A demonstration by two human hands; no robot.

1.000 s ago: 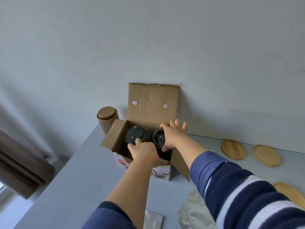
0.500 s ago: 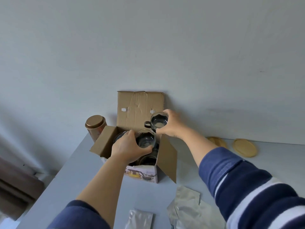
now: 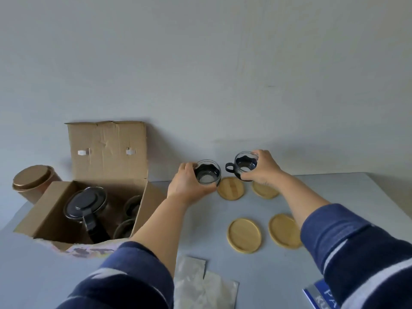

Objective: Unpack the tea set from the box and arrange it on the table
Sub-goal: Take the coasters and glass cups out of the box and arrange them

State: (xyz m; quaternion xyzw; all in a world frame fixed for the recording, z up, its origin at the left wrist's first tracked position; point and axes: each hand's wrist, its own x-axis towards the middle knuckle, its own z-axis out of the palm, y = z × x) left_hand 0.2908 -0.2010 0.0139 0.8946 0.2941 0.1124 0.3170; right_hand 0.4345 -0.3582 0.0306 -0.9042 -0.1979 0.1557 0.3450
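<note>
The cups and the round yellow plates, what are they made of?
The cups look like clear glass: you can see through the walls, above dark, probably plastic holders. The round plates look like pale matte wood or bamboo, with faint grain lines.

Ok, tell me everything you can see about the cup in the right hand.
The small clear glass cup with a black scalloped holder and black loop handle is upright and looks empty. The right hand grips its right side, with the handle pointing left. It is held above the far right round wooden coaster; whether it touches the coaster is unclear.
</note>
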